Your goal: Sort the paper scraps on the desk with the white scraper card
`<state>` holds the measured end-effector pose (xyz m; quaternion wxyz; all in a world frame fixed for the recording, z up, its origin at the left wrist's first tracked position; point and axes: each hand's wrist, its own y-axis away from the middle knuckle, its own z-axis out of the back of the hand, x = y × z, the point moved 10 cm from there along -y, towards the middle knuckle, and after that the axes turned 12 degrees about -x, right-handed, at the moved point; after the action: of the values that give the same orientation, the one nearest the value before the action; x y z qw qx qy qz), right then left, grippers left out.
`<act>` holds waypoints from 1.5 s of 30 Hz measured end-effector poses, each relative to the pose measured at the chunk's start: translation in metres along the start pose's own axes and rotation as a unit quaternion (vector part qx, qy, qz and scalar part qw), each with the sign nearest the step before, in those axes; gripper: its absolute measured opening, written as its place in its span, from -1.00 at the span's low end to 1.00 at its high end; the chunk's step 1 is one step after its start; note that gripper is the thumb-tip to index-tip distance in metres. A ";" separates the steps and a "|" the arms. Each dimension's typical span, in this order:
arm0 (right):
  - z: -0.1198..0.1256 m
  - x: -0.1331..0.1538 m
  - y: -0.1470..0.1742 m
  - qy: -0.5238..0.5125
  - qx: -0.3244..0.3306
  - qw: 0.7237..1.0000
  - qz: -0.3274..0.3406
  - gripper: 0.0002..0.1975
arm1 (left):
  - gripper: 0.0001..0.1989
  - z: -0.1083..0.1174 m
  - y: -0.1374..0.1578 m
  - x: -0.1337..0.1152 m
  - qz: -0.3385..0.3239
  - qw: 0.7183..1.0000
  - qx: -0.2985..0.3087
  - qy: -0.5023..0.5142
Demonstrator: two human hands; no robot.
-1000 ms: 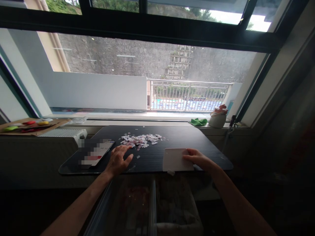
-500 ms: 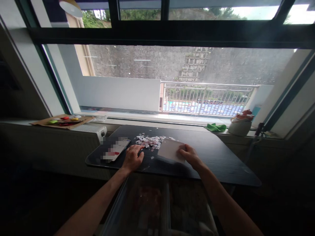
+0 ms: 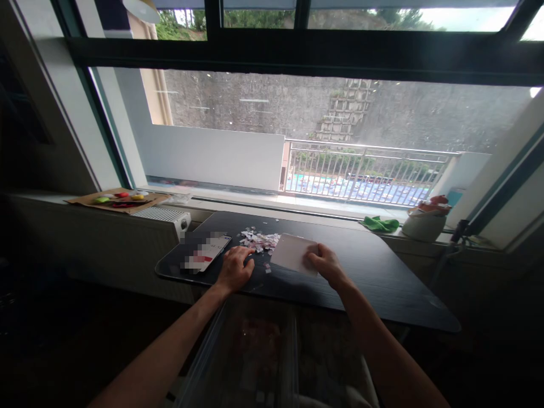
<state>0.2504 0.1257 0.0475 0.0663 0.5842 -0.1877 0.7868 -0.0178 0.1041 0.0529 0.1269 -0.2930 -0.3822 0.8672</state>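
Between finger and thumb, my right hand (image 3: 329,265) grips a pale, flat, slightly see-through rectangular sheet (image 3: 291,253) by its right side. The sheet is tilted over the black table, and its left edge overlaps a pile of small white and pinkish paper scraps (image 3: 257,240). Resting low at the table's near side, my left hand (image 3: 236,267) has its fingers stretched toward the pile, thumb apart, with nothing visible in it. A couple of loose scraps (image 3: 267,268) lie between the hands. A phone (image 3: 210,253) with a lit, partly blurred screen lies left of my left hand.
The black table (image 3: 374,283) stands against a windowsill. On the sill are a green cloth (image 3: 380,224), a light pot (image 3: 425,225) and a brown board (image 3: 93,199) with coloured items. A white radiator (image 3: 170,218) sits at left. Clear plastic bins (image 3: 293,351) are below the table.
The view has shifted slightly, moving the scene mostly rightward. The sheet stays in my right hand beside the pile, and another scrap now shows near the loose one between my hands.
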 end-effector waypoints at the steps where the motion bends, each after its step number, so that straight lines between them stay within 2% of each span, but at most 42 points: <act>1: 0.001 0.000 0.000 -0.003 -0.006 1.000 -0.002 -0.82 | -0.71 0.000 0.000 0.000 0.000 1.000 0.001 0.000; 5: -0.007 -0.002 -0.001 -0.017 -0.016 1.000 -0.015 -0.83 | -0.71 0.000 0.000 0.000 -0.003 1.000 0.003 0.000; 9: -0.016 -0.004 0.005 -0.032 0.019 0.998 -0.045 -0.85 | -0.72 -0.001 0.000 0.000 -0.005 1.000 0.004 0.001; 14: -0.007 -0.002 0.013 -0.052 0.073 0.993 -0.072 -0.85 | -0.72 -0.001 0.000 0.000 -0.003 1.000 0.004 0.003; 19: 0.007 -0.013 0.012 -0.062 0.077 0.991 -0.092 -0.80 | -0.73 -0.001 0.000 0.000 -0.002 1.000 0.008 0.004; 25: -0.003 -0.012 0.029 -0.074 0.130 0.983 -0.110 -0.77 | -0.73 -0.001 0.000 0.000 -0.004 1.000 0.009 0.004; 33: -0.004 -0.013 0.023 -0.070 0.082 0.988 -0.108 -0.83 | -0.73 -0.001 -0.001 0.000 -0.007 1.000 0.005 0.004; 39: -0.013 -0.009 0.039 -0.059 0.132 0.982 -0.125 -0.84 | -0.73 -0.001 0.000 0.000 -0.006 1.000 0.003 0.003; 45: -0.009 -0.010 0.043 -0.056 0.156 0.977 -0.132 -0.79 | -0.73 0.001 -0.001 -0.002 -0.006 1.000 0.006 0.003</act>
<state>0.2315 0.0910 0.0262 0.0672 0.6505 0.0128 0.7564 -0.0170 0.1031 0.0547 0.1348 -0.2922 -0.3783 0.8679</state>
